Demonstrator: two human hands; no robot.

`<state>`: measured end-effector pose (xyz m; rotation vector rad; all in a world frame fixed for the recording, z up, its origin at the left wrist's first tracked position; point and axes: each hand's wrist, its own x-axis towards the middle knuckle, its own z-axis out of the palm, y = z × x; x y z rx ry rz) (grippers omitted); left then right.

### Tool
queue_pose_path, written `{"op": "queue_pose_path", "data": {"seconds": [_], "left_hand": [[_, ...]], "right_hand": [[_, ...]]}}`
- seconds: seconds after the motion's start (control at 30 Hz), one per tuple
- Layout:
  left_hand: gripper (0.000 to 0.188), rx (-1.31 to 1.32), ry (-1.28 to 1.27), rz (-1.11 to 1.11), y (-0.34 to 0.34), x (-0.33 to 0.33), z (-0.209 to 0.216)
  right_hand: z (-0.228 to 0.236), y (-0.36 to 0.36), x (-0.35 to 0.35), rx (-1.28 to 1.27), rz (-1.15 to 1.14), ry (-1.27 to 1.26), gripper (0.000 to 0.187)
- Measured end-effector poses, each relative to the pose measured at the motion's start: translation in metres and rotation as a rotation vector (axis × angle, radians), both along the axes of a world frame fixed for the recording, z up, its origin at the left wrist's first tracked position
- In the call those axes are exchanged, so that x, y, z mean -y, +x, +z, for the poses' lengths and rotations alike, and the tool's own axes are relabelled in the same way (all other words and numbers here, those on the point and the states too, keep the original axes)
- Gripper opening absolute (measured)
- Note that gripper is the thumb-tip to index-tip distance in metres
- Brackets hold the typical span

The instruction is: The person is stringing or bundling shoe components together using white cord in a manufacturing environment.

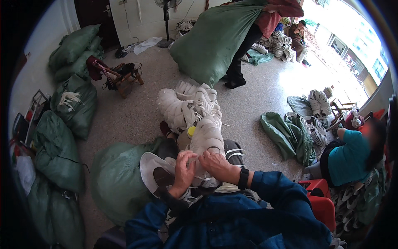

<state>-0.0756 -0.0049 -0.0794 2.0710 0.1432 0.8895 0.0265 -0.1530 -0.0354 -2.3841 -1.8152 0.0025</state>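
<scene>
Nearby bulges a green sack (120,178), contents hidden; the right hand (218,167) pinches white shoe uppers (207,135), the left hand's grip (183,172) unclear.

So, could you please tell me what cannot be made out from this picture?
Head view: exactly what the right grip touches on the white shoe uppers, hidden beneath the grip itself.
Head view: the contents of the lifted green sack, hidden by its opaque cloth.
Head view: the top of the standing fan, cut off by the upper edge.
Head view: what, if anything, the distant seated person in brown holds, too small to tell.
</scene>
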Motion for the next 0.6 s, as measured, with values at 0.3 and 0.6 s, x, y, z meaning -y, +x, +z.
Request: {"op": "queue_pose_path", "data": {"seconds": [0.3, 0.6], "left_hand": [[0.025, -0.017, 0.214, -0.317, -0.038, 0.015, 0.006], [0.022, -0.077, 0.132, -0.329, -0.037, 0.012, 0.006]], "right_hand": [[0.018, 0.018, -0.009, -0.151, 0.099, -0.013, 0.031], [0.008, 0.015, -0.006, -0.388, 0.02, 0.199, 0.035]]}}
